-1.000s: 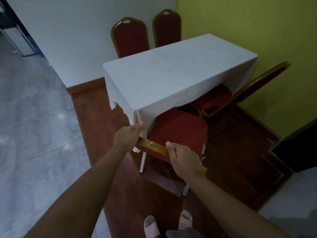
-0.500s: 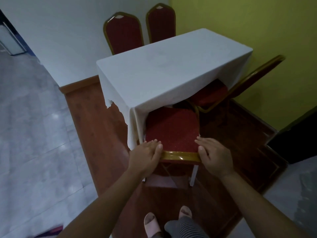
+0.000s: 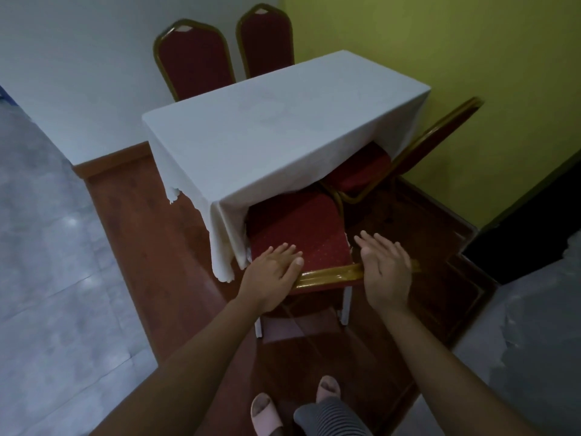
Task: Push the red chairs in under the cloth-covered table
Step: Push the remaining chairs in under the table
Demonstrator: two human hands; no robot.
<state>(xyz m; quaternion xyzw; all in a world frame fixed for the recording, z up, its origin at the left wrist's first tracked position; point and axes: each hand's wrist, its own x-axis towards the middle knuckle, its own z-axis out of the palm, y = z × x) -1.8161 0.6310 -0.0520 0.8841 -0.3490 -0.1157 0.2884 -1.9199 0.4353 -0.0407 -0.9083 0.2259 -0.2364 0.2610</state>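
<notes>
The table [image 3: 283, 130] is covered with a white cloth that hangs down its sides. The nearest red chair [image 3: 295, 228] with a gold frame stands at the table's near end, its seat partly under the cloth. My left hand [image 3: 272, 275] lies flat on the left end of its gold top rail [image 3: 328, 273], fingers on the red padding. My right hand [image 3: 385, 269] rests over the rail's right end with fingers spread. A second red chair [image 3: 358, 171] sits angled at the right side, seat partly under the cloth. Two more red chairs [image 3: 195, 58] stand at the far side.
A yellow wall [image 3: 471, 42] runs close behind the right chair and a white wall [image 3: 78, 58] behind the far chairs. The table stands on a raised wooden platform [image 3: 141, 231] above grey tiles. My slippered feet [image 3: 267, 413] are just behind the near chair.
The near chair has swung square to the table and slid further under the cloth. Both hands went from gripping its top rail to lying flat on it.
</notes>
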